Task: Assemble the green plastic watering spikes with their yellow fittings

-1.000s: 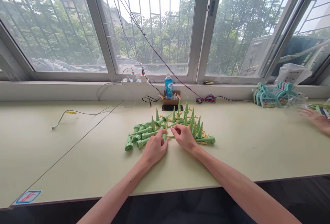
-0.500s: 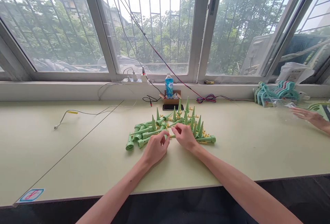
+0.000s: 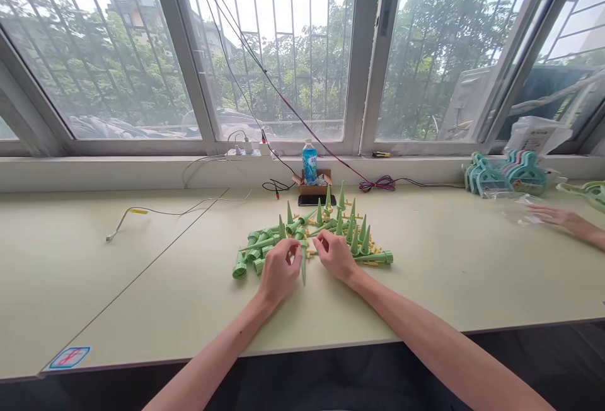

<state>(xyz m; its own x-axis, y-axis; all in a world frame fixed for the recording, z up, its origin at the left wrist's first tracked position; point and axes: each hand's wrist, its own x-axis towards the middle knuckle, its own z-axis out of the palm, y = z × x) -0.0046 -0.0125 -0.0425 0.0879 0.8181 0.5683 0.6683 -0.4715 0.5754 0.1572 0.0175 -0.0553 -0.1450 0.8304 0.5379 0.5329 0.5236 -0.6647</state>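
Observation:
My left hand (image 3: 282, 267) is closed on a green plastic watering spike (image 3: 304, 265), its tip pointing down toward me. Just to the right, my right hand (image 3: 336, 254) has thumb and fingers pinched together. Whatever it may hold is too small or hidden. Around both hands lies a pile of green spikes; some lie flat on the left, like the spike with a ribbed cap (image 3: 239, 267), and others, such as a pointed spike (image 3: 364, 241), stand upright on the right. Small yellow plastic valves (image 3: 371, 263) are scattered among them.
Behind the pile are a black phone (image 3: 316, 200), a small cardboard box and a blue-labelled bottle (image 3: 310, 164). Cables (image 3: 378, 183) run along the back. At right, another person's hand (image 3: 562, 219) rests by clear plastic film, near teal hangers (image 3: 491, 174).
My left hand has turned a spike so that it points down toward me. My right hand has shifted slightly. At right, the other person's green piece has moved away from their hand.

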